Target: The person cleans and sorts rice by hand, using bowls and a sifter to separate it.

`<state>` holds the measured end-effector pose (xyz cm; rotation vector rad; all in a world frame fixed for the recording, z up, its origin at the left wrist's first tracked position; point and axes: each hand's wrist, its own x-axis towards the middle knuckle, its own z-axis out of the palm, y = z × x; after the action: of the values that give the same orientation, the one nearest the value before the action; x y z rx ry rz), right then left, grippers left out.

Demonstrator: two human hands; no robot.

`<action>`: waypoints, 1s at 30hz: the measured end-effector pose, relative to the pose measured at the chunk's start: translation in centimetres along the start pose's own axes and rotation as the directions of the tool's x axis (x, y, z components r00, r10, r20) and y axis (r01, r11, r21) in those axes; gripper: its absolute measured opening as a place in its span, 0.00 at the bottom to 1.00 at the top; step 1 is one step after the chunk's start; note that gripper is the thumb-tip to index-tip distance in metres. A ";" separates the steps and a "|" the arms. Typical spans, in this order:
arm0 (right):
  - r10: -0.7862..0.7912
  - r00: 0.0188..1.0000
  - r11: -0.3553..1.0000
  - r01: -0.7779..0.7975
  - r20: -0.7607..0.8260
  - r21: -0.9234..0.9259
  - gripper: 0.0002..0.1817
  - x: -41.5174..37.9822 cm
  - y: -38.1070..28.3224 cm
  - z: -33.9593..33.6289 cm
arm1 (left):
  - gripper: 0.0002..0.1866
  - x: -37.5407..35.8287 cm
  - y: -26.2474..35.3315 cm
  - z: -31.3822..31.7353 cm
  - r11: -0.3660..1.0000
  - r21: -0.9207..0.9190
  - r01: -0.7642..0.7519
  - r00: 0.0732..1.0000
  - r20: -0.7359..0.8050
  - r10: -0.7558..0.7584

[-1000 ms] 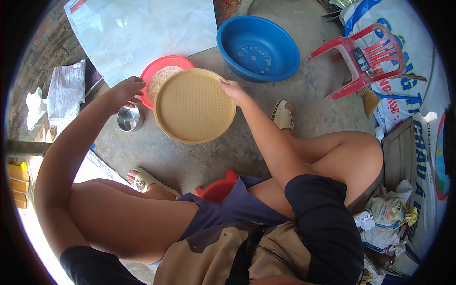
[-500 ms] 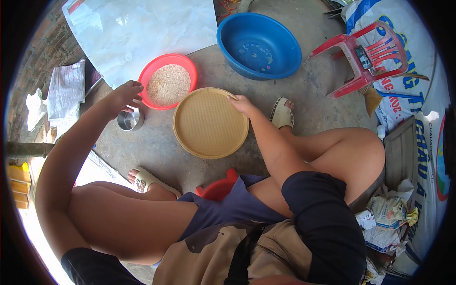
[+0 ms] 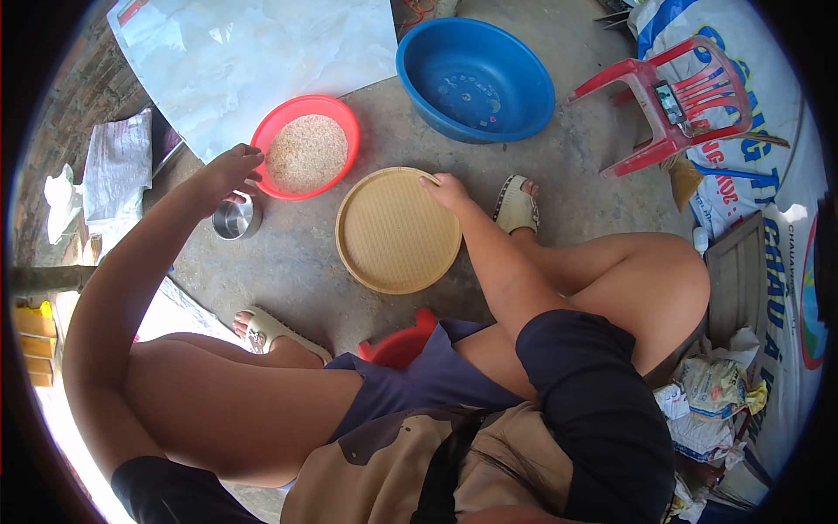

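Note:
My right hand (image 3: 448,191) grips the right upper rim of a round woven bamboo tray (image 3: 399,231), thumb over its edge. The tray's weave is bare, and it is held over the concrete floor before my knees. At the left, my left hand (image 3: 229,177) has its fingers closed at the left rim of a red plastic basin (image 3: 351,162). Pale rice-like grain (image 3: 305,154) fills the middle of that basin. Just below my left hand stands a small metal cup (image 3: 236,220), its top partly covered by the fingers.
A large blue basin (image 3: 476,83) stands beyond the tray, beside a pale marbled sheet (image 3: 262,52). At the right, a red plastic chair (image 3: 650,96) holds a phone (image 3: 670,103). Printed sacks (image 3: 768,175) line the right side. Something red (image 3: 401,342) sits between my legs.
The bamboo tray has moved slightly right, away from the red basin, and is tilted more. My left hand stays at the basin's rim. The whole view has shifted slightly.

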<state>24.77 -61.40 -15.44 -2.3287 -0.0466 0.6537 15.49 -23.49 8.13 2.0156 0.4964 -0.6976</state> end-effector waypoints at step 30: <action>-0.077 0.972 0.648 -0.119 0.221 0.752 0.33 4.8 -12.5 7.1 | 0.17 -3.3 10.8 -3.4 0.063 0.963 -0.263 0.893 0.218 0.393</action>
<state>27.52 -46.56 -13.88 -1.4155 0.1317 0.7706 20.24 -26.17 18.57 3.2904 -0.6849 -0.6640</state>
